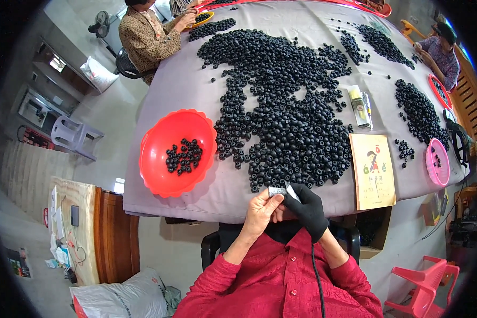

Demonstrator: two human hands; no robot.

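At the lower centre of the frame, the bare left hand (261, 213) and the black-gloved right hand (308, 213) meet by the desk (167, 93), their fingers curled close at small whitish pieces (276, 192); I cannot tell whether they grip these or wear them. Black beads (297, 127) spread through the centre, between a red bowl (161, 143) at left and a booklet (374, 175) at right.

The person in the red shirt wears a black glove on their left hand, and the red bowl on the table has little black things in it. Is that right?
Not quite: the head view shows the black glove on the right hand; the left hand is bare. The red bowl does hold little black things.
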